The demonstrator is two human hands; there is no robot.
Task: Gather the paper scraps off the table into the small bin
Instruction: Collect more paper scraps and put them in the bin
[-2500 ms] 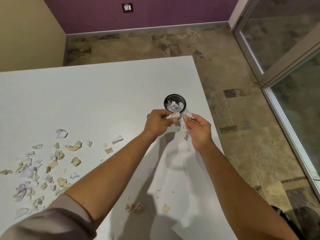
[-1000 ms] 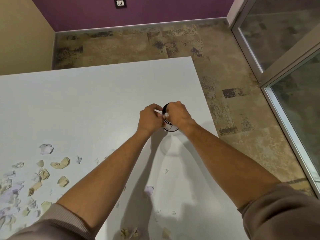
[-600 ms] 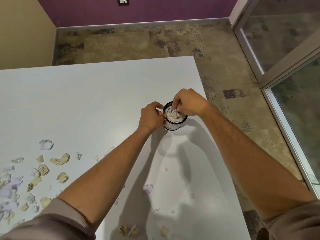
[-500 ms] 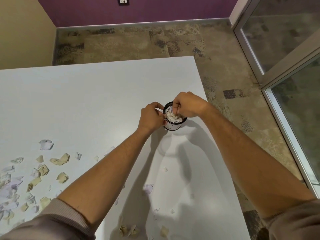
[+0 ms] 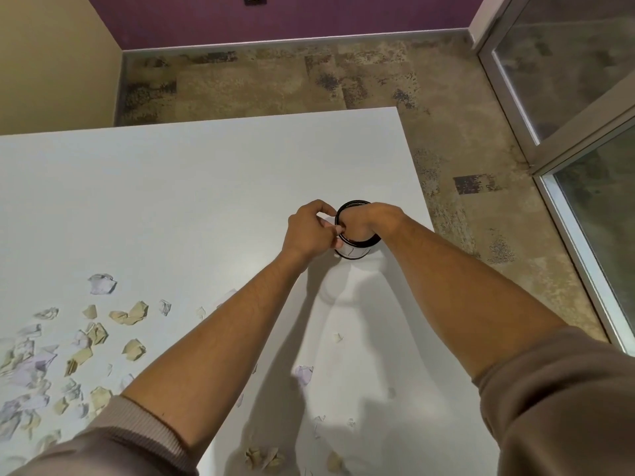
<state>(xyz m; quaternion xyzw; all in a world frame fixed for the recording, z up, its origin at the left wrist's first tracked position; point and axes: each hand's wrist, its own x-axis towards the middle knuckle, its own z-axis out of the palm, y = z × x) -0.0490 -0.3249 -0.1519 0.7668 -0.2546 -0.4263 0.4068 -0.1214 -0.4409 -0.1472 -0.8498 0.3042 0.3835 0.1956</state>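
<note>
The small black-rimmed bin [image 5: 354, 251] stands near the right edge of the white table [image 5: 206, 173]. My left hand [image 5: 309, 231] grips the bin's left rim and wall. My right hand [image 5: 366, 219] is pushed down into the bin's mouth; its fingers are hidden inside, so I cannot see the scraps in the bin. Many beige and pale purple paper scraps [image 5: 79, 352] lie scattered at the table's left. A pale purple scrap [image 5: 304, 372] lies between my forearms, and a few beige scraps [image 5: 264, 458] sit at the near edge.
The table's right edge runs just beyond the bin, with patterned carpet [image 5: 481, 235] below it. A glass door with a metal frame [image 5: 567, 132] stands on the right. Tiny paper bits [image 5: 338, 336] dot the table near my right forearm.
My right hand has gone from pinching scraps at the bin's rim to being sunk knuckle-deep into the bin. My left hand stays on the bin's left side.
</note>
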